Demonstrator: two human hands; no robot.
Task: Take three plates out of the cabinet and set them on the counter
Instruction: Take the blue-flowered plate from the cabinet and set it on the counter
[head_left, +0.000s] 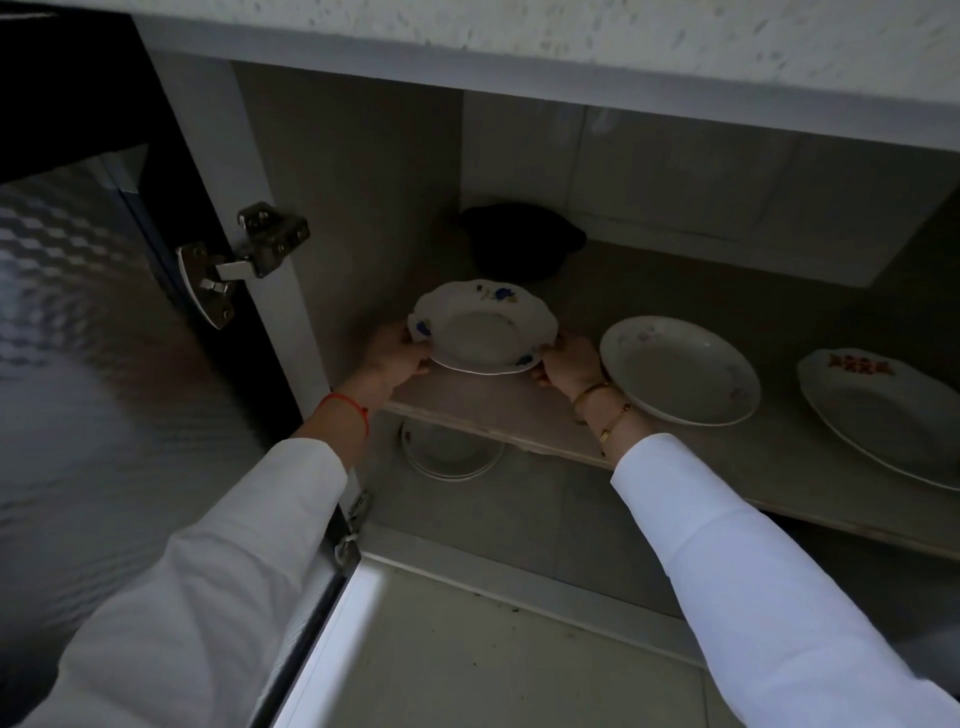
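Note:
Inside the open lower cabinet, a white scalloped plate with blue flowers (480, 328) is held just above the shelf (519, 415). My left hand (397, 353) grips its left rim and my right hand (569, 361) grips its right rim. To its right a plain white deep plate (680, 370) lies on the same shelf. Further right lies a white plate with a red pattern (883, 415), partly cut off by the frame edge. The speckled counter (571, 31) runs overhead above the cabinet.
A black pot (519, 241) stands at the back of the shelf behind the held plate. Another white plate (449, 457) rests on the cabinet floor under the shelf. The open door with its metal hinge (244, 260) stands at the left. Tiled floor (493, 665) lies below.

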